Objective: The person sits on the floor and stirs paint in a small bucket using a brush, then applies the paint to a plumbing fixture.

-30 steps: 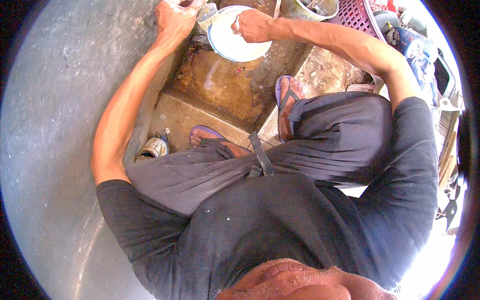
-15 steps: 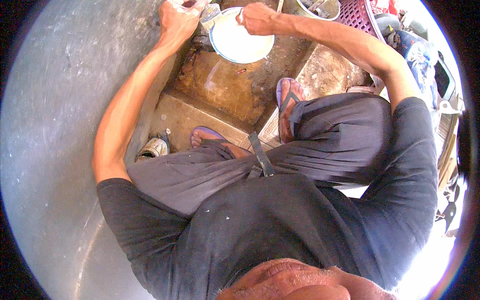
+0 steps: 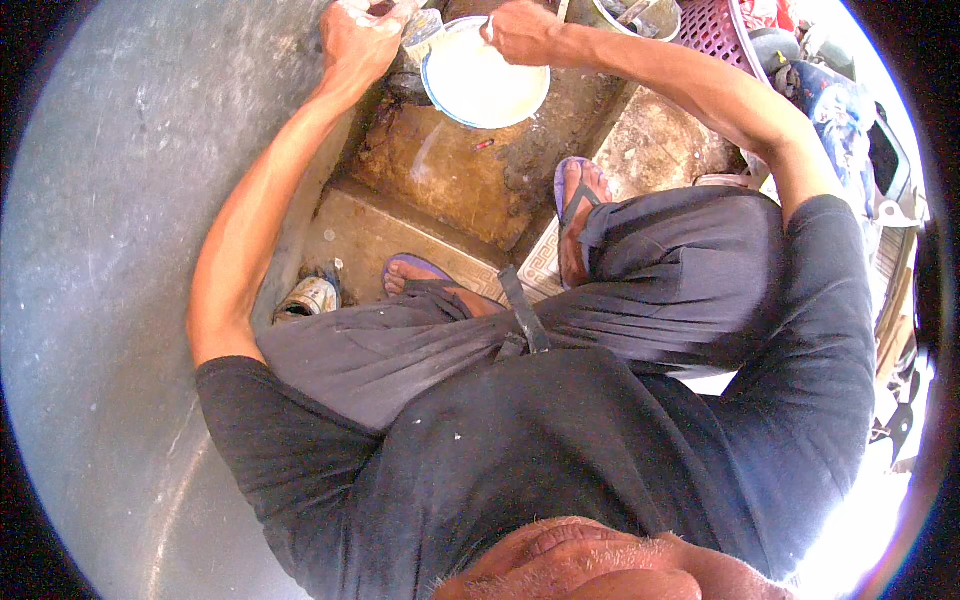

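Observation:
At the top left, my left hand (image 3: 362,45) is raised beside the grey curved wall, its fingers curled and smeared with white. A dark reddish spot shows between them, but what they hold is unclear. My right hand (image 3: 524,34) is closed above the far right part of a round container (image 3: 486,84) with a blue rim and white contents. Anything inside that grip is hidden. Between the container and my left hand stands a small whitish, stained object (image 3: 421,32), whose kind I cannot make out.
A grey curved metal-like surface (image 3: 110,250) rises along my left. By my left knee lies a stained can (image 3: 312,296). A bucket (image 3: 655,20) with tools and a pink perforated basket (image 3: 715,35) stand at the far right. My sandalled feet rest on ledges around a brown, stained recess (image 3: 440,165).
My right hand has shifted slightly up and to the right over the container. My left hand stays almost where it was.

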Motion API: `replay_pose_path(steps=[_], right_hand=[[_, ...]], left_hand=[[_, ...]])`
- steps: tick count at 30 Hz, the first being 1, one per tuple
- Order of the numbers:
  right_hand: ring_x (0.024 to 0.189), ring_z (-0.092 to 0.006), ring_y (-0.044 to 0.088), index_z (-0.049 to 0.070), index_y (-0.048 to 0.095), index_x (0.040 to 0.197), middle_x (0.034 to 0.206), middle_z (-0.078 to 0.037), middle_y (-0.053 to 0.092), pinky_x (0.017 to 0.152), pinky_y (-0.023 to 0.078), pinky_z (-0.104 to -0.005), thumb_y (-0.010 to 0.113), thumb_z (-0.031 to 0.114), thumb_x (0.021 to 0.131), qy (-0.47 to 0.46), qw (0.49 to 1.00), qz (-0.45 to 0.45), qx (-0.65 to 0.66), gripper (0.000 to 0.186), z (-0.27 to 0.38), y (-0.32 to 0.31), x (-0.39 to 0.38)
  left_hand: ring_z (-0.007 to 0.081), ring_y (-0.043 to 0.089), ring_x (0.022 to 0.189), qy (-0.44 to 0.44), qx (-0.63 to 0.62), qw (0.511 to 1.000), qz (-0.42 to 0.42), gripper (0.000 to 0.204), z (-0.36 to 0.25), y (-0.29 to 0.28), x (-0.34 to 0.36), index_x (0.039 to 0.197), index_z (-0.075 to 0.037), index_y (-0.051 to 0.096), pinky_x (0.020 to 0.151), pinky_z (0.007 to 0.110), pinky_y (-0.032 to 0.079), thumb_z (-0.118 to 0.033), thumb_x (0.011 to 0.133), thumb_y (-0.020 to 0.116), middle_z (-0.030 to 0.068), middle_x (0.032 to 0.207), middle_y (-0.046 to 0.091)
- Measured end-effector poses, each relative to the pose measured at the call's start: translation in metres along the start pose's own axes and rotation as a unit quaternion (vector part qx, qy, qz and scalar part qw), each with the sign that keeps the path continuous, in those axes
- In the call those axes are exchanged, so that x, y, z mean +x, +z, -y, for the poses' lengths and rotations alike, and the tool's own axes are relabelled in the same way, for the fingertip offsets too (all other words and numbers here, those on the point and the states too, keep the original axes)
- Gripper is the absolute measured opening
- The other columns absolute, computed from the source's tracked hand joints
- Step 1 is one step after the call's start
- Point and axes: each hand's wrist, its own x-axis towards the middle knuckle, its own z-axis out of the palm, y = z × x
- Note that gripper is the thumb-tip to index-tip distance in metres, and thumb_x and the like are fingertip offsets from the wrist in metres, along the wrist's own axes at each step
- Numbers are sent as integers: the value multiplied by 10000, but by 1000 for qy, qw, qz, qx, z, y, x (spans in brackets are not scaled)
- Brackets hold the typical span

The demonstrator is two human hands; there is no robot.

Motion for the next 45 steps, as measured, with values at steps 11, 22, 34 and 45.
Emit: replay_pose_path(steps=[11, 22, 34, 45], right_hand=[[711, -349, 671, -26, 625, 942, 702, -190, 641, 606, 555, -441, 598, 140, 716, -6, 989, 97, 109, 282, 4, -32, -11], [740, -341, 673, 44, 642, 857, 705, -179, 650, 611, 545, -420, 632, 117, 719, -12, 978, 52, 204, 156, 30, -6, -2], [741, -343, 672, 36, 651, 878, 706, -180, 649, 629, 550, -417, 637, 89, 706, 103, 983, -2, 152, 180, 10, -14, -4], [683, -323, 672, 15, 643, 870, 692, -171, 650, 616, 554, -425, 600, 136, 734, 32, 995, 54, 75, 187, -11, -13, -14]], left_hand=[[197, 677, 843, -29, -13, 999, -2, 233, -3, -2, -5, 1043, 75, 642, 769, 295, 521, -44, 850, 587, 146, 934, 705], [206, 670, 822, 22, 63, 998, -4, 214, -12, -3, -5, 970, 60, 673, 750, 315, 511, -79, 816, 623, 141, 899, 706], [204, 669, 823, 23, 41, 999, -7, 195, -6, -3, -4, 958, 61, 679, 744, 309, 515, -58, 814, 622, 132, 886, 707], [192, 659, 802, 19, 75, 997, -4, 203, -11, -2, -4, 966, 51, 680, 737, 307, 506, -76, 812, 641, 130, 888, 707]])
